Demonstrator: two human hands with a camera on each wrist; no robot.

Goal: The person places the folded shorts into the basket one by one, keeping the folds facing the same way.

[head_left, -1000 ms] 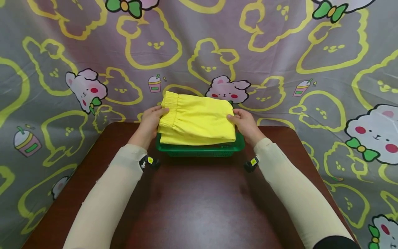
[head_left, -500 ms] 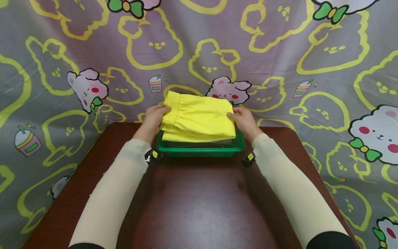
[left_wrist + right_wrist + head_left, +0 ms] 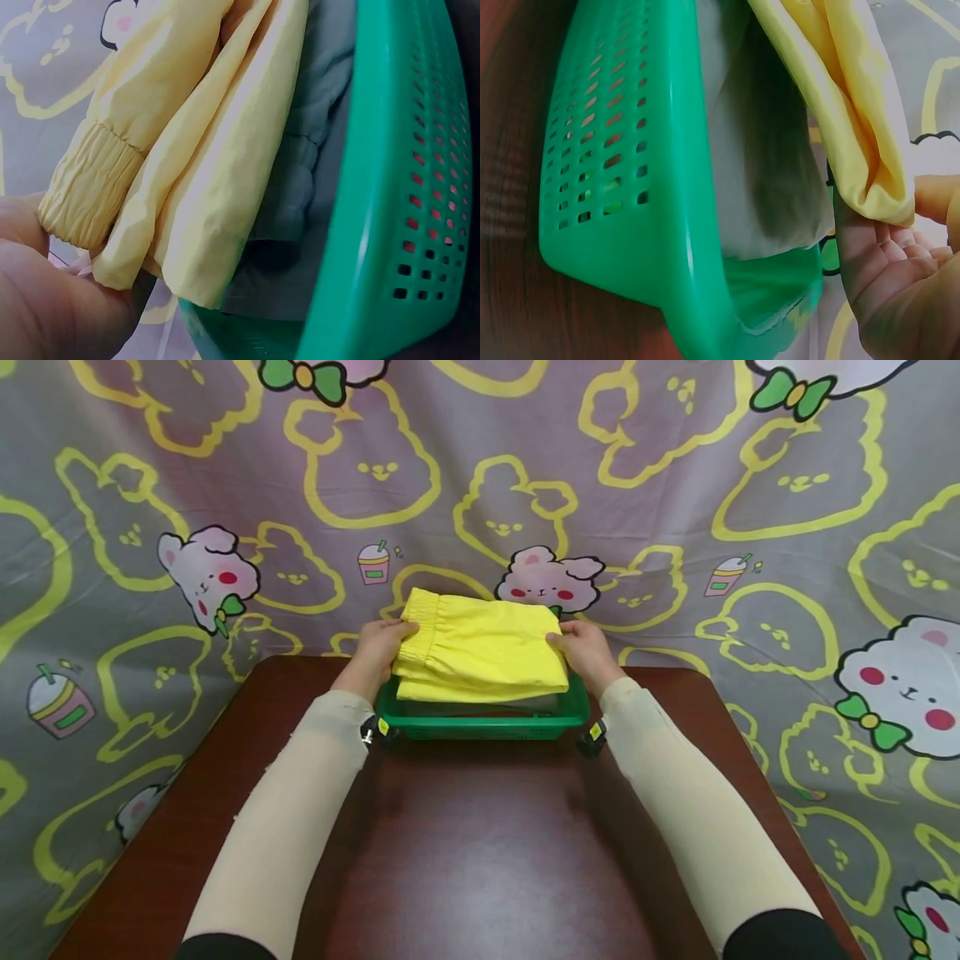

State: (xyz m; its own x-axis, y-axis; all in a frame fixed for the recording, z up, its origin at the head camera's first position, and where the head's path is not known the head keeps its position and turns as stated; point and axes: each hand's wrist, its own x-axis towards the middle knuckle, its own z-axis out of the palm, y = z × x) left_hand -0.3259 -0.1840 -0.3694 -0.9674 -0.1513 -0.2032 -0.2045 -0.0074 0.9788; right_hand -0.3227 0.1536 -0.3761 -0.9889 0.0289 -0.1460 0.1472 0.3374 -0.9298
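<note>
Folded yellow shorts [image 3: 487, 643] with a gathered elastic waistband are held up over the green basket [image 3: 483, 723]. My left hand [image 3: 377, 652] grips the waistband end, thumb on top. At the opposite end, my right hand [image 3: 588, 652] pinches the folded edge between thumb and fingers. In the left wrist view, the layers of the shorts [image 3: 217, 187] hang down beside grey folded cloth [image 3: 300, 165] in the basket. Seen from the right wrist, a gap separates the yellow fold [image 3: 862, 150] from the pale grey cloth [image 3: 757, 150] below.
The basket stands at the far side of a dark brown table [image 3: 480, 843], near a patterned curtain [image 3: 480, 468] hung behind it. Perforated side walls [image 3: 604, 142] and a smooth raised rim [image 3: 682, 187] surround the cloth inside.
My left hand has shifted to the right with the waistband end, and the front edge of the shorts has risen a little. Grey cloth in the basket now shows beneath it.
</note>
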